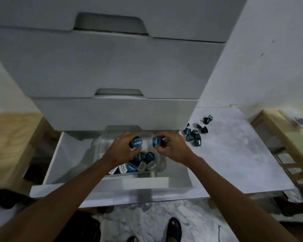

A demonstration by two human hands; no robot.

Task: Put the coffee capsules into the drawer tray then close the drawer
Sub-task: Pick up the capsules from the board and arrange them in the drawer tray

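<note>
The bottom drawer [47, 173] of a white cabinet stands pulled out. Inside it lies a pale plastic tray [101, 145] holding several blue and dark coffee capsules [140, 162] in a heap. My left hand [121, 149] grips a blue capsule [136, 142] above the tray's far part. My right hand [171, 147] grips another blue capsule [156, 140] with a dark one beside it, just right of the left hand. Several more capsules [194, 135] lie loose on a white board to the right of the drawer.
Two shut drawers [112, 67] rise above the open one, overhanging its back. The white board [234, 154] lies on the floor at the right, a wooden rack [287, 145] beyond it. A wooden panel [7, 137] stands at the left. My sandalled feet [173, 229] stand on marble floor.
</note>
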